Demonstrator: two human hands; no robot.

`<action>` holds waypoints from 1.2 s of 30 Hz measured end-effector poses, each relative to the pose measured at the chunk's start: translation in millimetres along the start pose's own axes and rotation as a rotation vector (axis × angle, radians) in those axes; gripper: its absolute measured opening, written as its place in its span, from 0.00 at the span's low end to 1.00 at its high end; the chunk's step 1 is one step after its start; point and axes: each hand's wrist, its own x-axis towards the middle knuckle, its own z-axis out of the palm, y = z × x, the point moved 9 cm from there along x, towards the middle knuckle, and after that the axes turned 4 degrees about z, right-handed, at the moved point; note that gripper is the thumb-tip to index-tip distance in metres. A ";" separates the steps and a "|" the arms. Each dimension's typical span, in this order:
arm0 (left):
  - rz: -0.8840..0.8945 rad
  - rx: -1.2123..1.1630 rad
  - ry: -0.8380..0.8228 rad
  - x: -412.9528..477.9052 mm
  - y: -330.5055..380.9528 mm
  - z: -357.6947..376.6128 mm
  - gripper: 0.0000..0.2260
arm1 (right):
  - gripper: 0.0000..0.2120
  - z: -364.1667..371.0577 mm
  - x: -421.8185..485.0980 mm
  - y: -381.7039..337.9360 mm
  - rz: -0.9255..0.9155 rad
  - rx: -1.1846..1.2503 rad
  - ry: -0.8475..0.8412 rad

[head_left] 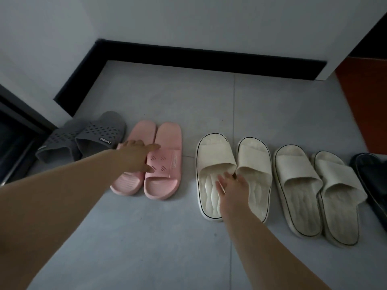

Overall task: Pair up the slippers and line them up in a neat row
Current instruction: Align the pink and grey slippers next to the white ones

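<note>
Now, row: the slippers stand side by side on the tiled floor (pixel 167 237), toes toward the dark skirting (pixel 188 57).
Order from your left: grey pair (pixel 94 135), pink pair (pixel 167 139), first cream pair (pixel 213 153), second cream pair (pixel 303 185), then a dark slipper (pixel 372 178) cut off by the frame edge.
Left hand (pixel 137 153): fingers straight and spread, lying flat across the straps of the pink pair; it grips nothing.
Right hand (pixel 230 186): fingers loose and fanned, resting where the two straps of the first cream pair meet; it holds nothing.
Alignment: the grey pair sits skewed with one slipper overlapping the other; the second cream pair angles outward; the pink heels look slightly uneven.
Handling: you can judge these as light, soft foam or rubber slides, not fragile; the soles will likely drag rather than glide on tile.
Hold: hook your fingers under a strap to lift, or press flat on both straps to shift a pair together.
Stage: pairing looks done; squaring the row remains.
</note>
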 end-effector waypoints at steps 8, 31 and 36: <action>-0.015 -0.034 -0.132 13.6 2.5 8.5 0.32 | 0.12 23.2 -45.9 30.5 0.137 -0.120 -0.158; -0.499 -2.197 0.280 -30.4 36.9 -25.7 0.19 | 0.29 112.8 -55.2 -51.2 -0.528 -0.643 -0.283; -0.829 -2.172 0.313 -44.6 54.7 21.5 0.13 | 0.30 131.5 -56.5 -17.9 -0.553 -1.016 -0.441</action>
